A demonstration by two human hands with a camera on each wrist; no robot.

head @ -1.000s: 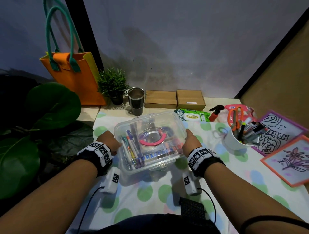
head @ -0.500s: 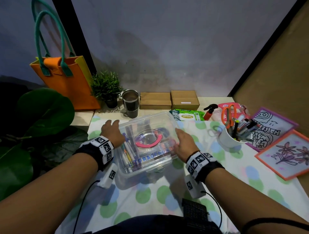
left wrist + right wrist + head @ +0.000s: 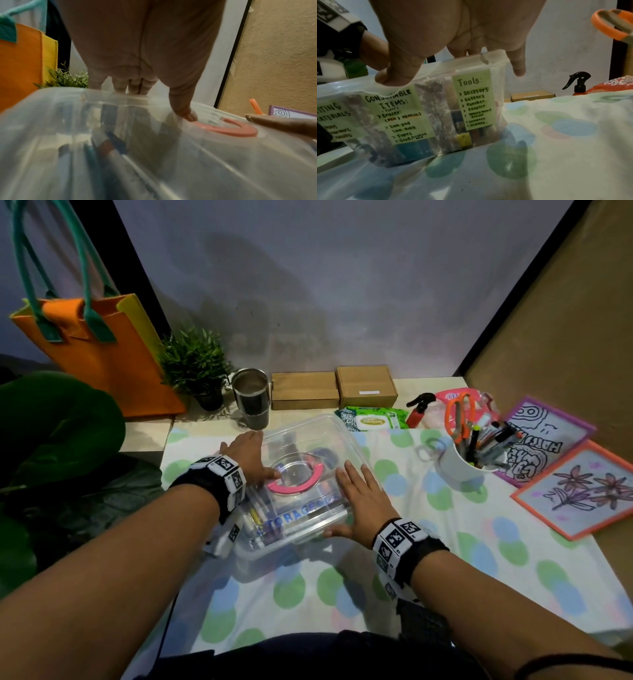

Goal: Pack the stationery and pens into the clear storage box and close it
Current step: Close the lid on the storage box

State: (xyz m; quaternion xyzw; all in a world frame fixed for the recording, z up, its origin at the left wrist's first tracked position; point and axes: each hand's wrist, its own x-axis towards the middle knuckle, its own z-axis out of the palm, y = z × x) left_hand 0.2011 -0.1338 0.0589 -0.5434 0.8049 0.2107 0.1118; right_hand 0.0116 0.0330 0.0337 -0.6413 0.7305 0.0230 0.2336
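The clear storage box [image 3: 308, 522] sits on the dotted cloth with its lid on and a pink handle [image 3: 295, 481] lying flat on top. Pens [image 3: 109, 147] show through the lid, and green labels [image 3: 474, 100] line the box's front wall. My left hand [image 3: 248, 455] lies flat on the lid's left part, its thumb [image 3: 188, 115] touching beside the pink handle [image 3: 228, 129]. My right hand [image 3: 361, 498] presses flat on the lid's right edge, fingers straight, thumb [image 3: 393, 77] over the front rim. Both hands hold nothing.
A white cup [image 3: 457, 465] of pens and orange scissors [image 3: 459, 416] stands to the right, with two framed drawings [image 3: 579, 494] beyond. A steel tumbler [image 3: 251, 398], cardboard boxes [image 3: 334, 390], wipes [image 3: 371, 421] and a spray bottle [image 3: 419, 412] line the back. An orange bag [image 3: 99, 350] and plants stand at left.
Both hands have left the box's sides and moved up onto the lid, where they now lie flat. The box has stayed on the cloth.
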